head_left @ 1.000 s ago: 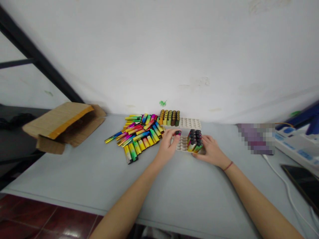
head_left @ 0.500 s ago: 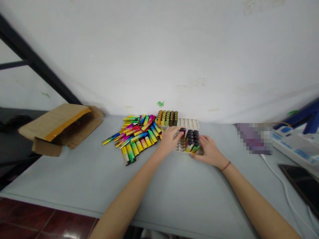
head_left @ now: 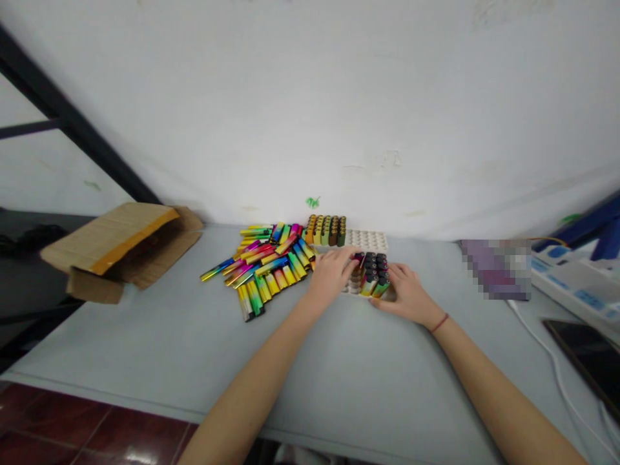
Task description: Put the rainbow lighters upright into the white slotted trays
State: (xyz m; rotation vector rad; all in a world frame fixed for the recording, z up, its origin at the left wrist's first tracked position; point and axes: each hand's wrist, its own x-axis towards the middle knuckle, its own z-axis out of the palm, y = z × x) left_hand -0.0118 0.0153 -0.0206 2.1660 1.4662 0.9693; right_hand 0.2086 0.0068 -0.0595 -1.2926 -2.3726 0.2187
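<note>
My left hand (head_left: 332, 271) pinches a dark-topped lighter (head_left: 359, 256) upright at the far left part of a white holed tray (head_left: 355, 290). Beside it, several lighters (head_left: 375, 274) with black tops and shiny coloured bodies stand in rows in that tray. My right hand (head_left: 407, 292) grips the tray's right side, its thumb along the front edge and its fingers behind the standing lighters. To the left of my left hand lies a loose pile of shiny multicoloured lighters (head_left: 266, 261).
Against the wall, a second white holed tray (head_left: 367, 239) holds upright gold-topped lighters (head_left: 327, 230) on its left. An open cardboard box (head_left: 130, 236) lies on the table's left. To the right are a pixelated purple item (head_left: 491, 268), a white power strip (head_left: 576, 284), a cable and a dark phone (head_left: 584, 352).
My left hand has shifted slightly right with the lighter, bringing it closer to the standing rows. My right hand stays in place on the tray.
</note>
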